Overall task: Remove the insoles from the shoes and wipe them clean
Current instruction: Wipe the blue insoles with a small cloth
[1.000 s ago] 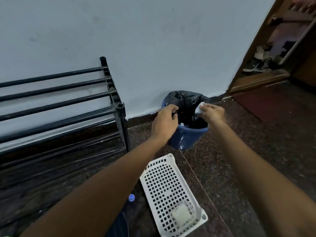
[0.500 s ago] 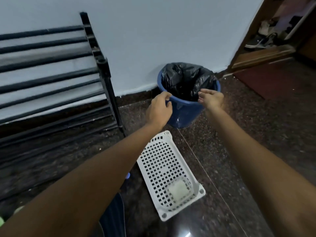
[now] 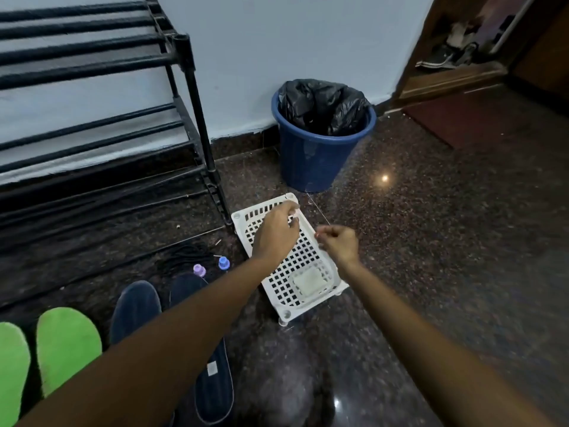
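The dark speckled floor (image 3: pixel 431 241) fills most of the view and meets a pale wall (image 3: pixel 277 41) at the back. A black rack (image 3: pixel 191 97) stands on the left against that wall. Right of it, well apart, stands a blue bin (image 3: pixel 308 161) lined with a black bag (image 3: pixel 323 103).

Just in front of the bin, a white slotted tray (image 3: pixel 284 314) lies on the floor. Two green insoles (image 3: pixel 69 346) lie side by side at the lower left. Just right of them are two blue insoles (image 3: pixel 135 306), partly hidden by the left forearm.

The left hand (image 3: pixel 275 234) is over the tray's far end, its fingers (image 3: pixel 291 211) curled down at the rim; I cannot tell whether they grip it. The right hand (image 3: pixel 338 245) is at the tray's right edge, fingers curled with thumb against forefinger; whether it holds anything I cannot tell.

Black laces (image 3: pixel 184 257) lie in a loose heap near the rack foot. A white pad (image 3: pixel 309 282) sits in the tray's near end. A purple cap (image 3: pixel 199 269) and a blue cap (image 3: pixel 223 262) stand beside the laces.
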`<state>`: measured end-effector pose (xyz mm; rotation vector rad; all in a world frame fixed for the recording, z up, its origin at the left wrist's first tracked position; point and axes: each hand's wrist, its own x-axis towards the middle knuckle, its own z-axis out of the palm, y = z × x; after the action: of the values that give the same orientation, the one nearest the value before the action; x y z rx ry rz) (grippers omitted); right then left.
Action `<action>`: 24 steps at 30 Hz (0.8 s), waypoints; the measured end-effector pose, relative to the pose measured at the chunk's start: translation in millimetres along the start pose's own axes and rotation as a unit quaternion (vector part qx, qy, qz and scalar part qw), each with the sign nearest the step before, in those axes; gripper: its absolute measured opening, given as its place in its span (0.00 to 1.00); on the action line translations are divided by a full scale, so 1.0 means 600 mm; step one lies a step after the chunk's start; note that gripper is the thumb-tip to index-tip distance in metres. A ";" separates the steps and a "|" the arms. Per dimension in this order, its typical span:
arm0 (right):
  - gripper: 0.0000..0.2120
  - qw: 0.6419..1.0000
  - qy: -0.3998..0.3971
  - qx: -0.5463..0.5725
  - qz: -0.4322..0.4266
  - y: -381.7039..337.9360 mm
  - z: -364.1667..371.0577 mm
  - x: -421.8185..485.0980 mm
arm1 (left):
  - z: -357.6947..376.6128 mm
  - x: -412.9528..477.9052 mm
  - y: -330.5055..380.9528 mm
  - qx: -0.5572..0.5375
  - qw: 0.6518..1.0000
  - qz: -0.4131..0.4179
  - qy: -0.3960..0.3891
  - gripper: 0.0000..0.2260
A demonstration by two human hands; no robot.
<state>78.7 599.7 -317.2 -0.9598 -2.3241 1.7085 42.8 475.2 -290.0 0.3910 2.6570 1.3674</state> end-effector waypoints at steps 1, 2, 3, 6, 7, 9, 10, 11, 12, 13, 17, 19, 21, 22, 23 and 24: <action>0.05 1.000 -0.008 -0.017 0.000 0.022 0.006 -0.012 | 0.002 -0.013 -0.010 0.003 1.000 -0.004 -0.006 0.13; 0.05 0.999 -0.012 -0.038 0.002 0.044 0.011 -0.022 | 0.006 -0.026 -0.022 0.004 1.000 -0.011 -0.014 0.13; 0.05 0.998 -0.012 -0.063 0.004 0.061 0.017 -0.030 | 0.010 -0.035 -0.033 0.004 1.000 -0.018 -0.022 0.14; 0.05 0.992 -0.023 -0.126 0.006 0.104 0.029 -0.047 | 0.032 -0.054 -0.068 0.013 0.998 -0.037 -0.056 0.15; 0.05 0.989 -0.032 -0.146 0.001 0.115 0.033 -0.048 | 0.040 -0.057 -0.079 0.021 0.997 -0.042 -0.069 0.15; 0.05 0.979 -0.040 -0.197 -0.013 0.131 0.040 -0.047 | 0.060 -0.060 -0.097 0.032 0.994 -0.055 -0.091 0.16; 0.06 0.973 -0.041 -0.225 -0.028 0.137 0.043 -0.045 | 0.068 -0.060 -0.103 0.040 0.992 -0.060 -0.100 0.17; 0.08 0.966 -0.044 -0.253 -0.045 0.144 0.045 -0.041 | 0.079 -0.060 -0.111 0.049 0.991 -0.063 -0.110 0.17; 0.10 0.958 -0.047 -0.276 -0.057 0.148 0.048 -0.037 | 0.087 -0.058 -0.116 0.057 0.989 -0.067 -0.118 0.17; 0.11 0.952 -0.053 -0.295 -0.064 0.151 0.051 -0.033 | 0.095 -0.057 -0.122 0.062 0.987 -0.074 -0.126 0.17; 0.07 0.929 -0.073 -0.355 -0.074 0.151 0.060 -0.025 | 0.113 -0.055 -0.135 0.068 0.982 -0.099 -0.144 0.16; 0.07 0.917 -0.078 -0.382 -0.089 0.151 0.061 -0.025 | 0.118 -0.053 -0.140 0.067 0.982 -0.104 -0.146 0.15; 0.07 0.909 -0.075 -0.396 -0.102 0.153 0.060 -0.024 | 0.122 -0.050 -0.143 0.063 0.982 -0.107 -0.145 0.14; 0.07 0.906 -0.072 -0.404 -0.105 0.152 0.060 -0.023 | 0.123 -0.049 -0.144 0.059 0.982 -0.109 -0.142 0.13; 0.08 0.903 -0.069 -0.411 -0.108 0.152 0.059 -0.023 | 0.124 -0.049 -0.145 0.054 0.983 -0.111 -0.139 0.13; 0.08 0.899 -0.069 -0.418 -0.111 0.151 0.059 -0.025 | 0.124 -0.050 -0.146 0.048 0.983 -0.114 -0.135 0.13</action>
<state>113.6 578.0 -406.8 -0.5994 -3.1714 0.6646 74.1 476.1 -404.6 0.2510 2.4594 1.0426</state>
